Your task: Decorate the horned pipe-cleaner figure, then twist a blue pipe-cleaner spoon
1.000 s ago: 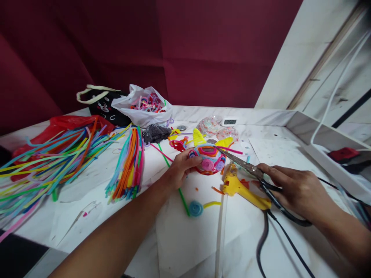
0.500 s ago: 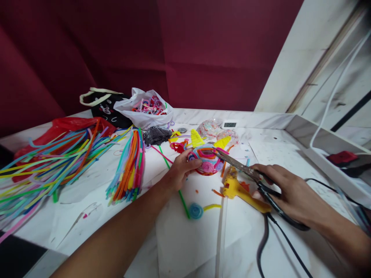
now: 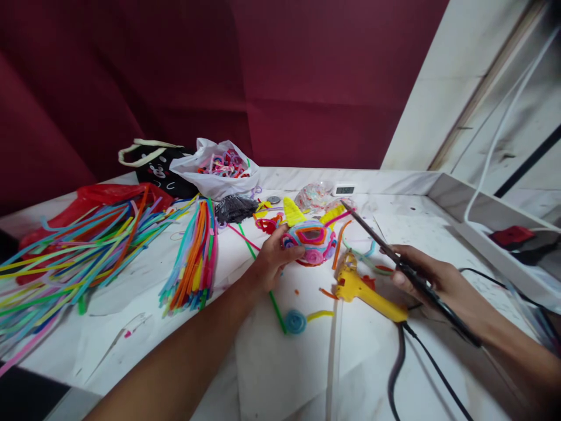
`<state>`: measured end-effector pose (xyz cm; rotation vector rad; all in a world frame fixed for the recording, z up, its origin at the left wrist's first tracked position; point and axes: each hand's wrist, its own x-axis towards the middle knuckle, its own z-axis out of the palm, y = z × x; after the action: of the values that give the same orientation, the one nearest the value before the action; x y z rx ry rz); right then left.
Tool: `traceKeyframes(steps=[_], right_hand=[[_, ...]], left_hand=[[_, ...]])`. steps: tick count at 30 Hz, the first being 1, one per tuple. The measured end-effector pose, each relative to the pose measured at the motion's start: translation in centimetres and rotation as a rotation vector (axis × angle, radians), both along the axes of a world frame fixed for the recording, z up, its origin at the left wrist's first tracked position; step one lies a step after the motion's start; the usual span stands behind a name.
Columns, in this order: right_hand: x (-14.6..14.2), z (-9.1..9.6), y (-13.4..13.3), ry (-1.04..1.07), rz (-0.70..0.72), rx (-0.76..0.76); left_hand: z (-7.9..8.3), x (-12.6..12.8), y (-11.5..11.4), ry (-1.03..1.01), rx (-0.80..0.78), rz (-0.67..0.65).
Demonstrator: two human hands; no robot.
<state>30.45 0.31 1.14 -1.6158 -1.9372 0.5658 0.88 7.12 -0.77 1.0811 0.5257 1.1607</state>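
Observation:
My left hand (image 3: pixel 269 260) grips a small round craft piece (image 3: pixel 312 241) wound from coloured pipe cleaners, with yellow ears and horn on top, resting on the white table (image 3: pixel 131 327). My right hand (image 3: pixel 432 279) is closed on a pair of scissors (image 3: pixel 385 245) with black handles; the blades are together and point up and away, to the right of the craft piece. A yellow glue gun (image 3: pixel 366 290) lies between the two hands, its black cord (image 3: pixel 412 362) running toward me.
Big bundles of coloured pipe cleaners (image 3: pixel 87 240) and a smaller one (image 3: pixel 195 251) lie at left. A white bag (image 3: pixel 214 169) of curled pieces, a black tote (image 3: pixel 151 161), a blue coil (image 3: pixel 295 320), a small digital clock (image 3: pixel 345 189) and a white tray (image 3: pixel 504 234) stand around.
My right hand has drawn the scissors back from the craft piece and tilted the blades upward. The left hand keeps its hold on the piece.

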Motion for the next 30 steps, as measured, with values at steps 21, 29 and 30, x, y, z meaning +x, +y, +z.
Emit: traceKeyframes(steps=[21,29,30], right_hand=[[3.9,-2.2,1.8,-0.724,-0.322,0.231],[-3.8,1.8,1.5,-0.15,0.144,0.443],[-4.6,2.1,1.6,-0.161,0.209,0.489]], left_hand=[[0.2,0.2,-0.4,-0.021,0.049,0.003],[0.0,0.7,-0.7,0.002,0.104,-0.046],[0.1,0.7,-0.7,0.008,0.106,-0.049]])
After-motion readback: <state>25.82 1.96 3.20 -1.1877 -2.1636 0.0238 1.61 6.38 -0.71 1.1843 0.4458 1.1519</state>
